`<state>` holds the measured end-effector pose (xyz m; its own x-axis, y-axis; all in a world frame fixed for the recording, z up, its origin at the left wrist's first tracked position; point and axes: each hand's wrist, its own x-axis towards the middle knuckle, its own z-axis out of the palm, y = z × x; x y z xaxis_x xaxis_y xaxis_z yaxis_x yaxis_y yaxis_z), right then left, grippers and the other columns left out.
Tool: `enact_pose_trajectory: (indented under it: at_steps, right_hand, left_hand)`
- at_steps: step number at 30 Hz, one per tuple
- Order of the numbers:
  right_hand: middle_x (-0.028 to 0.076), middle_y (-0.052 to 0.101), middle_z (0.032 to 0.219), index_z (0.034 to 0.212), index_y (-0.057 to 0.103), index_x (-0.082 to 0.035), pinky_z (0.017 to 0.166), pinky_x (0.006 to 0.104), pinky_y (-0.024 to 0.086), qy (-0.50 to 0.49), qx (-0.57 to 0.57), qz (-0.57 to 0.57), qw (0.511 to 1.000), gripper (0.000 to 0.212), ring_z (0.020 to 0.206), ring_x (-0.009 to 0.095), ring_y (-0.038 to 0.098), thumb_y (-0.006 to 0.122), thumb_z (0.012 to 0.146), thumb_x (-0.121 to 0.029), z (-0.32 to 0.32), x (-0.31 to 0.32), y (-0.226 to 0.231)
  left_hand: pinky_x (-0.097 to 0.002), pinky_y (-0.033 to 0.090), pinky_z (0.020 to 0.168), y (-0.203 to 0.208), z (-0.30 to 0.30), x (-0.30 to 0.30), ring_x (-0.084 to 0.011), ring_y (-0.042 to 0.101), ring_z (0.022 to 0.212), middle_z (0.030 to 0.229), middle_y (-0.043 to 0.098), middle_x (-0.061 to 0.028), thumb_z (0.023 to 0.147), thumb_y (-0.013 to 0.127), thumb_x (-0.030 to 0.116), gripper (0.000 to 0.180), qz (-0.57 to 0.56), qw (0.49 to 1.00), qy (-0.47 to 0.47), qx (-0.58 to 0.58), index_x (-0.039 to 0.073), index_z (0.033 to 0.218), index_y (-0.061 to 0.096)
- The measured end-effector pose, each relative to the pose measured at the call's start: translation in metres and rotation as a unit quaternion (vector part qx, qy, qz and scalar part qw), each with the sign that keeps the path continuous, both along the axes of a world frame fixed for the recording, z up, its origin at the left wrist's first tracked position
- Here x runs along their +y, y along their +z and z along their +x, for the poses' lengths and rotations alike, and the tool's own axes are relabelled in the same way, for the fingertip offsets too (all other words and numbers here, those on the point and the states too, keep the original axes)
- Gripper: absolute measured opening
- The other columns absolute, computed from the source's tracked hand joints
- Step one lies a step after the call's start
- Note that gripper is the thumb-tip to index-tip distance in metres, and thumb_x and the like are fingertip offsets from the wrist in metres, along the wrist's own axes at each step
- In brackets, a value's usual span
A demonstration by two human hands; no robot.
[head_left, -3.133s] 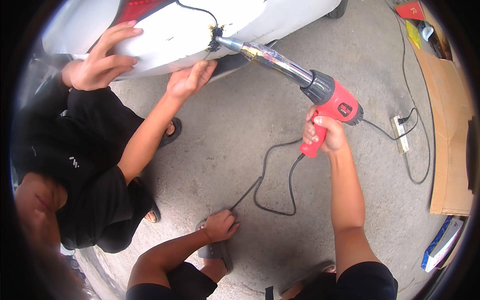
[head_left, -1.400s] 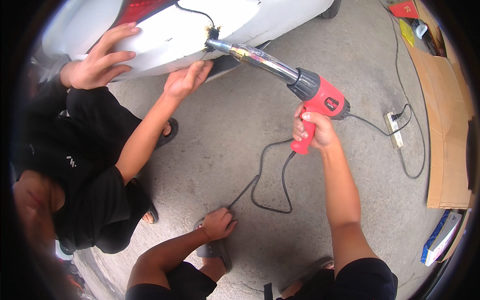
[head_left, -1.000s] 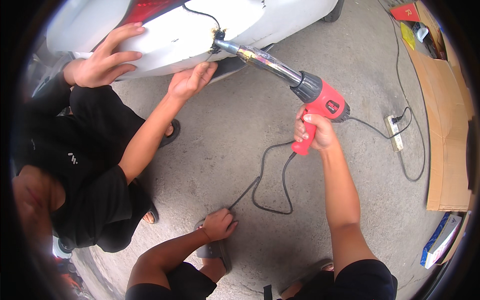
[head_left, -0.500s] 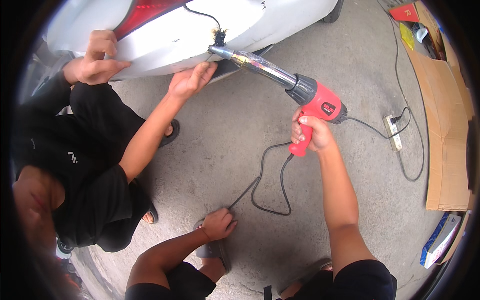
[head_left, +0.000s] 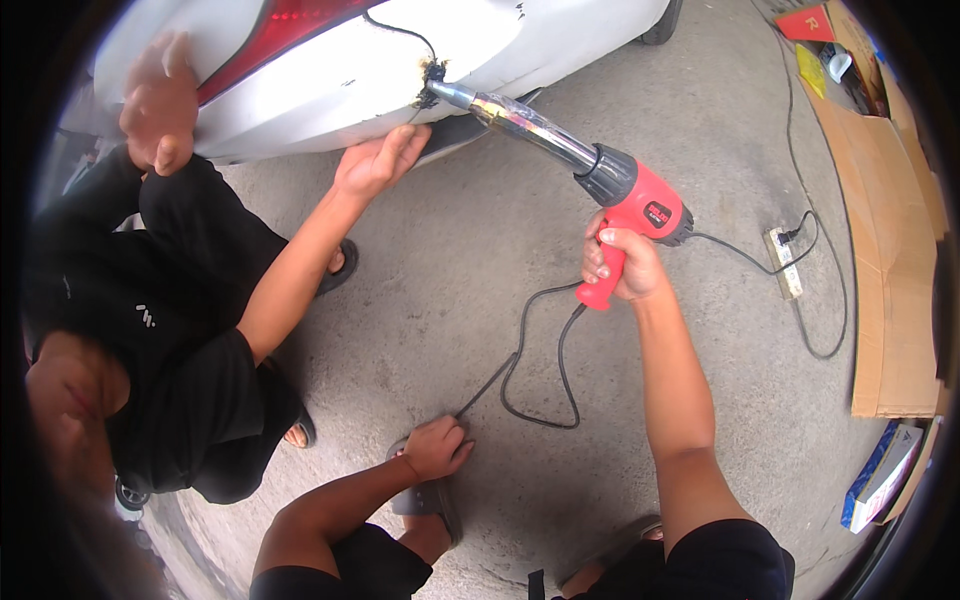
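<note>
My right hand [head_left: 630,262] grips the red handle of a heat gun [head_left: 648,200], fingers wrapped round it. Its long metal nozzle points up and left, the tip right at a dark, scorched-looking damaged spot [head_left: 432,80] on a white car bumper [head_left: 330,100]. A thin black cable [head_left: 405,28] runs over the bumper to that spot. Low over my foot, my left hand [head_left: 437,448] has its fingers curled. The black cord [head_left: 487,387] reaches this hand, but whether the fingers hold it is hidden.
A co-worker in black crouches at left, one hand [head_left: 380,162] under the bumper edge, the other [head_left: 160,110] beside the red tail light [head_left: 290,30]. A power strip [head_left: 784,262] with a plugged cord, cardboard [head_left: 885,270] and a blue-and-white box [head_left: 880,478] are at right.
The nozzle tip has shifted slightly up and right, against the middle of the dark spot. The co-worker's far-left hand has moved left with fingers raised. My left hand stays put.
</note>
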<state>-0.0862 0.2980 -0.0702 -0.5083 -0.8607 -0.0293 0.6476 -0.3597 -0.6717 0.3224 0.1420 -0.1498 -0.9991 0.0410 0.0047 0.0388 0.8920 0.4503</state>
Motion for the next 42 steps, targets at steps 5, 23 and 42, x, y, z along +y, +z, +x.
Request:
enact_pose_trajectory:
  at_steps: [5, 23, 42]
  right_hand:
    - [0.008, 0.057, 0.070, 0.101, 0.061, -0.003, 0.053, 0.0338, 0.046, -0.003, 0.011, 0.001, 1.000, 0.017, 0.054, 0.015, 0.051, 0.064, 0.089, -0.014, 0.001, 0.001, -0.003]
    - [0.008, 0.059, 0.075, 0.106, 0.059, -0.002, 0.059, 0.0343, 0.048, -0.127, 0.138, 0.106, 0.977, 0.018, 0.059, 0.015, 0.054, 0.062, 0.091, -0.012, 0.044, 0.019, 0.014]
    - [0.018, 0.070, 0.086, 0.096, 0.070, 0.006, 0.054, 0.0318, 0.055, -0.388, 0.641, 0.235, 0.619, 0.025, 0.069, 0.028, 0.069, 0.074, 0.074, -0.004, 0.105, 0.028, 0.044]
  left_hand:
    - [-0.0399, 0.051, 0.059, 0.000, 0.000, 0.000, -0.0286, 0.060, 0.072, 0.084, 0.052, -0.0090, 0.087, 0.072, 0.027, 0.026, 0.004, 1.000, 0.000, 0.000, 0.009, 0.081, 0.054]
    - [-0.0392, 0.051, 0.061, 0.002, -0.001, -0.002, -0.0286, 0.061, 0.074, 0.085, 0.053, -0.0091, 0.086, 0.073, 0.024, 0.024, 0.008, 1.000, -0.005, 0.006, 0.009, 0.083, 0.055]
    - [-0.0406, 0.051, 0.061, 0.001, 0.002, -0.002, -0.0293, 0.061, 0.075, 0.085, 0.054, -0.0092, 0.086, 0.072, 0.026, 0.024, 0.010, 1.000, 0.006, 0.002, 0.009, 0.082, 0.055]
